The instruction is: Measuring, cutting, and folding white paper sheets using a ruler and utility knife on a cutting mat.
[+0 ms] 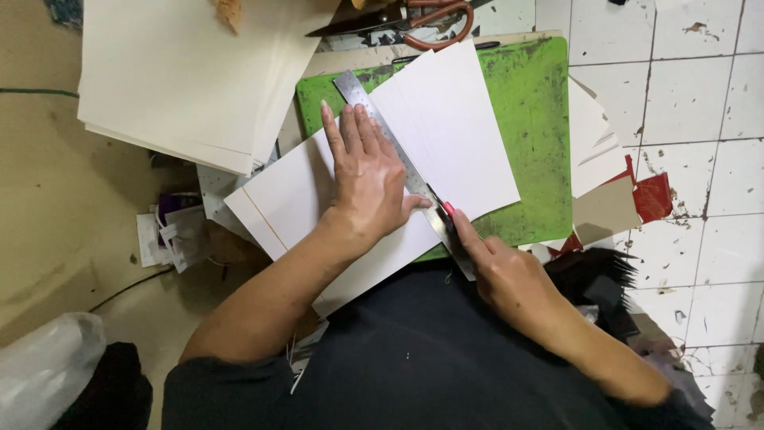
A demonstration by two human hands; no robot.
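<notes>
My left hand (368,171) lies flat, fingers spread, pressing a steel ruler (374,115) onto a white sheet of card (458,135). The card rests diagonally on a green cutting mat (533,119). My right hand (501,267) is closed around a small cutter with a red tip (448,209), held against the ruler's right edge near its lower end. The blade itself is hidden by my fingers.
A thick stack of white card (183,72) lies at the upper left. Scissors with brown handles (422,16) rest above the mat. Card offcuts and red scraps (629,191) sit on the tiled floor to the right. Paper bits lie at the left.
</notes>
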